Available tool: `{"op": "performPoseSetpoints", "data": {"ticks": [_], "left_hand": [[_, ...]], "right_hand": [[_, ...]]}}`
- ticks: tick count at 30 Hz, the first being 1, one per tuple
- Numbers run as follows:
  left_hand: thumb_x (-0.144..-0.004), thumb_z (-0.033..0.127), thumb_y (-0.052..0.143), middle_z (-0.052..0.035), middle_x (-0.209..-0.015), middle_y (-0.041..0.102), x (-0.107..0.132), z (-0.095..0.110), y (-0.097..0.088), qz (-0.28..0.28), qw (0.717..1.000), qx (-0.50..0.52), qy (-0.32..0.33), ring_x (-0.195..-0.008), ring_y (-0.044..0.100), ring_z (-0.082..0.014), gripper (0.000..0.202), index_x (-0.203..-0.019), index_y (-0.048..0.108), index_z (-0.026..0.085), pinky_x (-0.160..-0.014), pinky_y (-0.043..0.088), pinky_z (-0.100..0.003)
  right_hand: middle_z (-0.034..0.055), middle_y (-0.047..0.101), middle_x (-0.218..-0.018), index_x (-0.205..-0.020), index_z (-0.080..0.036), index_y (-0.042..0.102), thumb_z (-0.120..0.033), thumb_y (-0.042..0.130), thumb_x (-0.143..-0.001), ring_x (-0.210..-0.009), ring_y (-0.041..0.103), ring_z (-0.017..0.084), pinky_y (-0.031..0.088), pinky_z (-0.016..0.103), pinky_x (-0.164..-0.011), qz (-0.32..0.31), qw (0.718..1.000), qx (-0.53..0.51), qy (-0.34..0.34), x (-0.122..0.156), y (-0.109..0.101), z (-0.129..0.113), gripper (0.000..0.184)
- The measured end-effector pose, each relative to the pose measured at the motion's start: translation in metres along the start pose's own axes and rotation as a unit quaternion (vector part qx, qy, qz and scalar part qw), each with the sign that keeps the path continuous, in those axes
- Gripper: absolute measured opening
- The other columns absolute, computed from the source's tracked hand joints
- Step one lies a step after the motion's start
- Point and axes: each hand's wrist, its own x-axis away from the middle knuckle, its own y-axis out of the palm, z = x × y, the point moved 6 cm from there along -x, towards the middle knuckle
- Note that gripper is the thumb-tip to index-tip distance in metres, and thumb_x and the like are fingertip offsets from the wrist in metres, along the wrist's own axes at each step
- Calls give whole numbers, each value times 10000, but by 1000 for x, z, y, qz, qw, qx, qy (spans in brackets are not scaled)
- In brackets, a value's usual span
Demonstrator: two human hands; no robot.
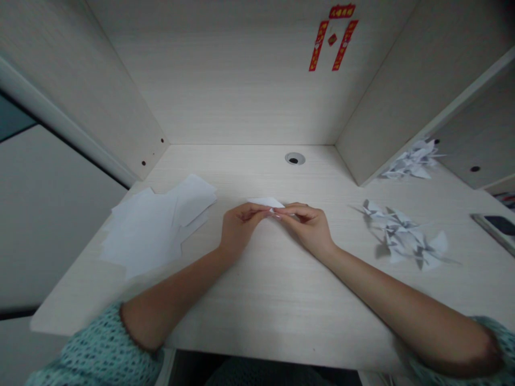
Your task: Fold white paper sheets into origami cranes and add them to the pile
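Between my two hands, low over the middle of the desk, is a small folded sheet of white paper (265, 201). My left hand (244, 221) pinches its near edge with thumb and forefinger. From the other side my right hand (308, 222) pinches the same edge, its fingertips meeting those of the left. Much of the paper is hidden behind the fingers; its far part shows as a flat white strip. To the left lies a spread pile of white paper sheets (148, 230). Several folded paper figures (402, 233), with pointed tips, lie to the right.
More folded paper figures (414, 160) sit behind the right partition (386, 107). A phone-like flat object (497, 228) lies at the desk's right. A round cable hole (295, 158) is near the back panel, which bears red stickers (341, 45). The desk's front edge (257, 355) is close to me.
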Motion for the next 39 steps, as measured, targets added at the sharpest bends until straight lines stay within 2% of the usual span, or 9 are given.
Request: {"op": "performPoseSetpoints", "data": {"ticks": [7,15,20,27,39], "left_hand": [[-688,316,736,-21,-775,745,0,3,-2,22,1000,-2,0,-743,685,-166,120,-732,741,204,-733,531,-279],[-676,347,742,-39,-810,748,0,-1,-2,15,999,8,-27,-774,685,-180,178,-765,743,192,-758,528,-296],[-674,320,744,-21,-798,746,1,-3,-2,11,999,12,-41,-755,679,-166,229,-869,728,201,-707,513,-265],[-682,331,736,-33,-801,743,-1,-1,-4,26,999,4,-26,-764,676,-173,156,-750,729,190,-746,516,-285],[-688,355,734,-47,-828,744,1,-2,-1,16,999,34,-30,-776,680,-171,203,-770,710,170,-754,525,-293]], "right_hand": [[21,757,-792,-751,-271,763,-286,757,-672,-752,685,181,523,316,-728,1,997,-47,57,-2,0,8,81],[34,754,-796,-753,-259,764,-284,750,-680,-771,683,188,528,329,-746,14,999,-26,32,0,-2,4,79],[29,756,-793,-752,-263,764,-303,746,-683,-760,686,193,533,346,-752,29,998,-24,57,0,-4,9,81],[32,758,-808,-760,-263,764,-302,754,-679,-782,690,206,537,371,-779,27,998,-19,51,1,-3,7,90],[26,758,-786,-743,-252,763,-311,776,-653,-716,679,174,525,310,-700,31,993,-63,96,1,-1,13,108]]}}
